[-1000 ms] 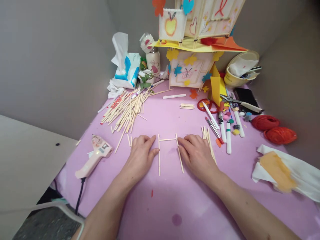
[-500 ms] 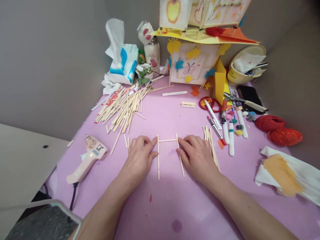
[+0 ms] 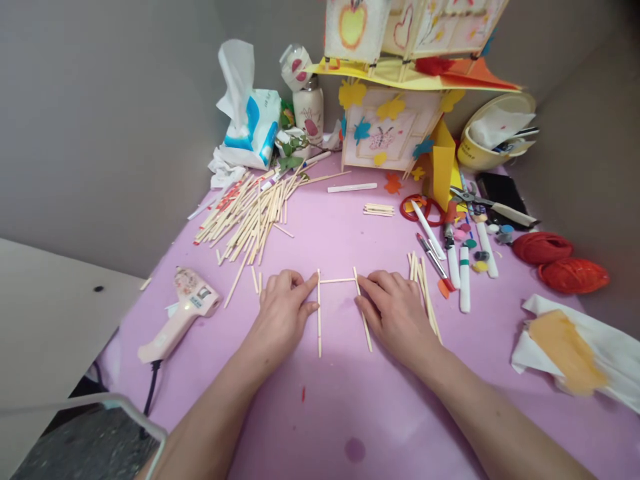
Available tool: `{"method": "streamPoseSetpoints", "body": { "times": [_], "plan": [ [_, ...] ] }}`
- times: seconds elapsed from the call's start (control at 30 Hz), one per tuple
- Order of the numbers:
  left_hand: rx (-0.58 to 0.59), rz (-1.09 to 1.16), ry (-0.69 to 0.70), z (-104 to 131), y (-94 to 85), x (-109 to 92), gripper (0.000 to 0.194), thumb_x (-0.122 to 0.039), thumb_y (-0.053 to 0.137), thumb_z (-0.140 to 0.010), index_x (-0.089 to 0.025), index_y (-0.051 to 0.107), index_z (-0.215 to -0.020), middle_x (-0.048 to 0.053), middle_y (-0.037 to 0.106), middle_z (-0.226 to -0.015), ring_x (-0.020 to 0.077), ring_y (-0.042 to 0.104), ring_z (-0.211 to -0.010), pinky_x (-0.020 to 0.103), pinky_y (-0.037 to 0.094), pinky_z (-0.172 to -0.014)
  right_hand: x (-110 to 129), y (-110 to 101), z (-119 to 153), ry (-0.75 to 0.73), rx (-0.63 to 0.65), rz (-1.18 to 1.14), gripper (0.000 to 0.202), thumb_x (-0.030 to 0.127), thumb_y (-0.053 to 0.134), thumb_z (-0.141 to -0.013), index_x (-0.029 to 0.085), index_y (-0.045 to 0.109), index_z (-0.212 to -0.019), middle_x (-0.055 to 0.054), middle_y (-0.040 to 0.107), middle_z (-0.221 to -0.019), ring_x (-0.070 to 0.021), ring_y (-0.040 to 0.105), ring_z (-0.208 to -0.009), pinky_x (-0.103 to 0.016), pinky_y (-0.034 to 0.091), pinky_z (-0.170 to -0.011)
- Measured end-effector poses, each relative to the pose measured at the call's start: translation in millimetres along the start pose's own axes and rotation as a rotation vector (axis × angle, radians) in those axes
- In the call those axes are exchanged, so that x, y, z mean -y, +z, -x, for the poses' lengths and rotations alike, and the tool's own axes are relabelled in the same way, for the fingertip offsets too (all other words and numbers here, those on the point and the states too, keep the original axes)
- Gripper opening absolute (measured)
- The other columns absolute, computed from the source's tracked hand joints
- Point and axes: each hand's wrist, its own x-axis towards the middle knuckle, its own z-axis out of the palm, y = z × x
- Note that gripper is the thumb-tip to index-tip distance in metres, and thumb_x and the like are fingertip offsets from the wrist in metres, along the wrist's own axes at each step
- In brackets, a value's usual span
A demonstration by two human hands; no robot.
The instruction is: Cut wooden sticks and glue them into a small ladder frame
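On the purple table, two upright-laid wooden sticks and a short crosspiece form an H-like frame. Fingertips of my left hand (image 3: 283, 310) press the outer side of the left stick (image 3: 319, 327), index finger near its top and thumb lower down. My right hand (image 3: 395, 310) does the same at the right stick (image 3: 366, 327), which slants slightly outward at its near end. Between them the short crosspiece stick (image 3: 337, 281) spans the gap near the top. Both hands have their other fingers curled, resting on the table. More loose sticks (image 3: 425, 290) lie partly behind my right hand.
A glue gun (image 3: 183, 313) lies left, its cord running off the edge. A pile of sticks (image 3: 255, 217) is behind my left hand. Pliers (image 3: 495, 203), markers (image 3: 465, 280) and red yarn (image 3: 573, 277) lie right. A decorated stick house (image 3: 385, 130) stands at the back.
The whole view has shifted slightly to the right in the picture. My hands and the sticks keep the same arrangement.
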Motion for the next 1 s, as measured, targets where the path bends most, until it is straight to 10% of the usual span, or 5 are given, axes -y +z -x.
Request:
{"method": "streamPoseSetpoints", "body": {
  "times": [1.0],
  "plan": [
    [-0.068,-0.018,0.077,2.6,4.3,5.9,0.041,-0.028,0.058,-0.084,-0.025,0.059,-0.124,0.008,0.054,-0.103,0.0233,0.047,-0.098,0.039,0.039,-0.09,-0.7,3.2,5.8,0.018,-0.101,-0.068,0.024,0.027,0.042,-0.094,0.024,0.063,-0.106,-0.005,0.059,-0.1,-0.0205,0.053,-0.095,-0.034,0.03,-0.076]
  ]
}}
